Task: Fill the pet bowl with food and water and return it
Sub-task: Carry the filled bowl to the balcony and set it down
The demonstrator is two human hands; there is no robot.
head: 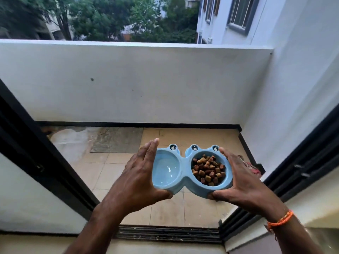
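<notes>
The left hand (pixel 136 177) and the right hand (pixel 240 182) clasp one blue pet bowl (pixel 185 177) from 9 and 3 o'clock. Its two cups hold water (pixel 166 170) and kibble (pixel 208 169).

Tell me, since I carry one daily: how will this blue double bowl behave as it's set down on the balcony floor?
The bowl looks like rigid plastic, so it likely won't flex between the left hand and right hand. The water may slosh if it is tilted. The kibble probably makes that side heavier, so it could dip toward it.
</notes>
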